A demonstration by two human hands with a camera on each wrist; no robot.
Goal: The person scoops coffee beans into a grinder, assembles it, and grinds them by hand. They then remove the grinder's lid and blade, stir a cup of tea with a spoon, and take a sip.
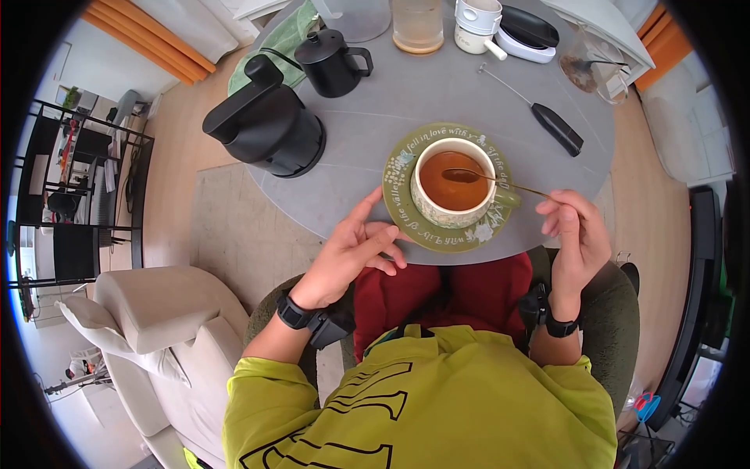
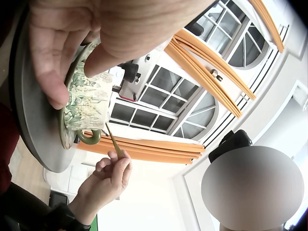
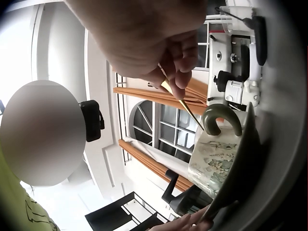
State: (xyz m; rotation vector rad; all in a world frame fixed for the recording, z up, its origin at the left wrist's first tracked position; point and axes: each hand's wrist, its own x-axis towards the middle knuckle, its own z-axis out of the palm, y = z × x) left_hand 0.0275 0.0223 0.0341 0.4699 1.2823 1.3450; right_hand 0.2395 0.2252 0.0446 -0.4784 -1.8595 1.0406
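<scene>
A floral cup (image 1: 455,184) of reddish-brown tea stands on a green saucer (image 1: 445,241) with white lettering, near the table's front edge. The bowl of a gold spoon (image 1: 522,188) dips into the tea, its handle slanting over the rim above the green cup handle (image 3: 221,115). My right hand (image 1: 576,238) pinches the far end of that handle between thumb and fingers, right of the cup. On the other side, my left hand (image 1: 351,254) lies against the saucer's left rim, index finger extended along it, other fingers loosely bent by the table edge.
Left on the grey round table (image 1: 351,168) stand a black kettle-like appliance (image 1: 273,129) and a black lidded pot (image 1: 332,64). A black handheld frother (image 1: 556,129) lies to the right. Behind are a glass jar (image 1: 418,27), white cups (image 1: 475,35) and a green cloth (image 1: 289,43).
</scene>
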